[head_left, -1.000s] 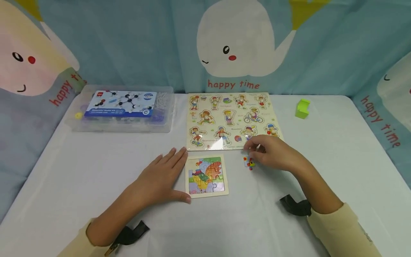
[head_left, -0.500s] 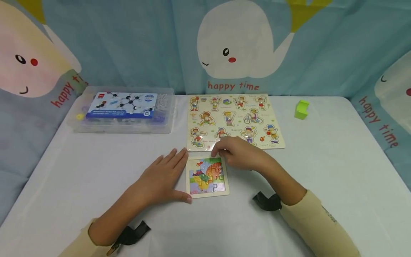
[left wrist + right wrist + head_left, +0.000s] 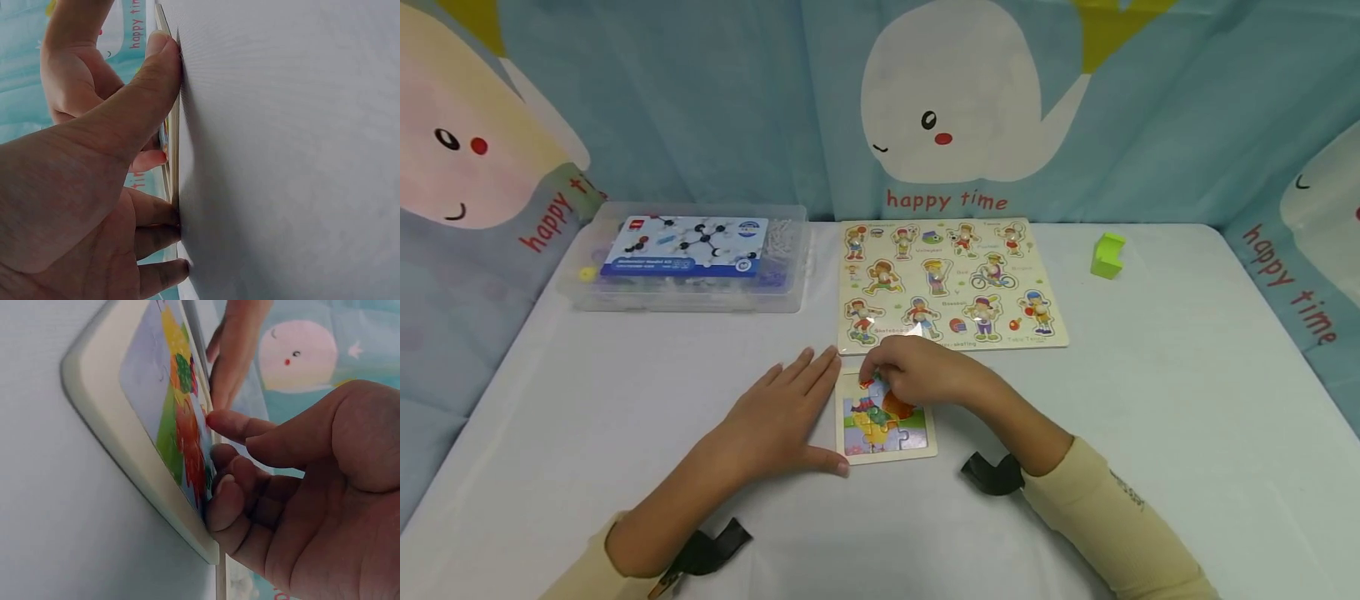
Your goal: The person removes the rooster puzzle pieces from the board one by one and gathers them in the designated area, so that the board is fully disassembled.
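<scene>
My left hand [image 3: 782, 421] lies flat on the cloth, thumb and fingers spread along the left edge of a small framed jigsaw puzzle [image 3: 887, 437] with a colourful bird picture. The left wrist view shows my left thumb [image 3: 165, 59] against the frame's edge. My right hand [image 3: 917, 371] bends over the puzzle's upper part. Its index finger [image 3: 237, 425] touches near a red patch at the top, while the other fingers curl. Whether a puzzle piece is pinched there is hidden. The hand covers the puzzle's upper right.
Behind the puzzle lies a larger pegboard puzzle [image 3: 917, 279] with sports figures. A clear plastic case [image 3: 688, 296] bearing a molecular model kit card [image 3: 685, 246] stands at the back left. A green block [image 3: 1107, 255] sits at the back right. A whale-print curtain [image 3: 820, 100] hangs behind.
My right hand has moved left from beside a loose puzzle piece on the cloth to the top of the small puzzle. That piece is out of sight now. My left hand has stayed put.
</scene>
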Demonstrator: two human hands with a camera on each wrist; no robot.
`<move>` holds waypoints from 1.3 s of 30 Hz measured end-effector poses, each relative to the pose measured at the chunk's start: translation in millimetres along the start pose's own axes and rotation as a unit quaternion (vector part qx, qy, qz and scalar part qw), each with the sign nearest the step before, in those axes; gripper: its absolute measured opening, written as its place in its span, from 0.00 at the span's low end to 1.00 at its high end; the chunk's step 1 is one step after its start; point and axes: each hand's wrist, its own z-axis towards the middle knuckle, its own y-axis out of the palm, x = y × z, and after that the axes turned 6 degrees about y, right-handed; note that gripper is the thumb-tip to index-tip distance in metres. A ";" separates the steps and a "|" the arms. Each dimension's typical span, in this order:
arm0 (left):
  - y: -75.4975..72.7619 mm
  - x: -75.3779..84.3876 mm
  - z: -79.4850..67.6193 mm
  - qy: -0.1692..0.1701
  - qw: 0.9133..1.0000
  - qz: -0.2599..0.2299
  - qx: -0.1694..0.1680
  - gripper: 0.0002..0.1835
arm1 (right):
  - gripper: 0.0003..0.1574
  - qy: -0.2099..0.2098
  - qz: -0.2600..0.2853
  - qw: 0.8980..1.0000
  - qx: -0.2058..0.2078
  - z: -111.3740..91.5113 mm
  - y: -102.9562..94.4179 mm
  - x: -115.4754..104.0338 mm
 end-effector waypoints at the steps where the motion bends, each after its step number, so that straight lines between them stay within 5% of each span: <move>1: 0.1 -0.1 -0.2 0.001 1.000 0.002 0.000 0.68 | 0.18 -0.003 -0.001 1.000 0.003 0.2 0.4 -0.1; 19: 0.0 -0.2 -0.5 0.004 1.000 0.010 -0.001 0.68 | 0.16 -0.015 -0.055 0.998 0.035 -1.8 0.7 -4.6; 26: -1.5 1.1 -1.0 0.004 1.000 0.006 0.002 0.67 | 0.15 -0.035 -0.028 0.999 0.024 -3.5 -3.1 -5.4; 39: -1.5 2.3 -1.1 0.005 1.000 0.011 0.006 0.67 | 0.10 -0.008 -0.013 1.000 0.014 -3.3 -5.6 -2.7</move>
